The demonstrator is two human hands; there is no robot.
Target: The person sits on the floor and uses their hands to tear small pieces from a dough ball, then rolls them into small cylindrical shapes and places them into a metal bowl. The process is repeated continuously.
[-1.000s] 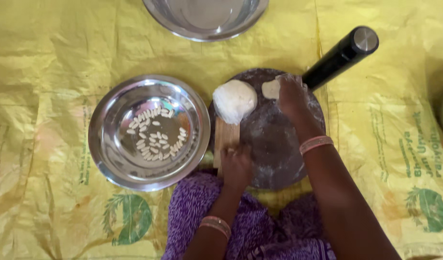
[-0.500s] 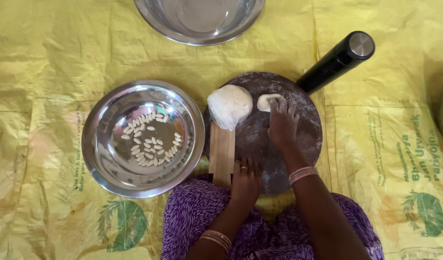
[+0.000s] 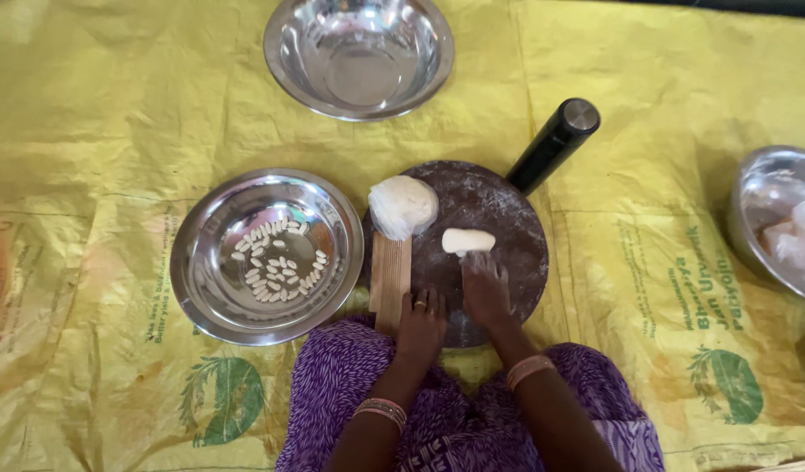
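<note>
A small oblong dough piece (image 3: 468, 240) is lying flat near the centre of the round dark floured board (image 3: 507, 214), its near edge touching the fingertips above it. A larger pale dough ball (image 3: 403, 206) is sitting at the board's left edge, overlapping a ridged wooden paddle (image 3: 390, 278).

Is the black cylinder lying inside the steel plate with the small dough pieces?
No, the black cylinder lies at the round board's far edge, outside the plate.

Bright, soft daylight; glare glints on the empty steel bowl (image 3: 359, 54) at the top, the right edge lies shadowed, focus stays sharp throughout.
</note>
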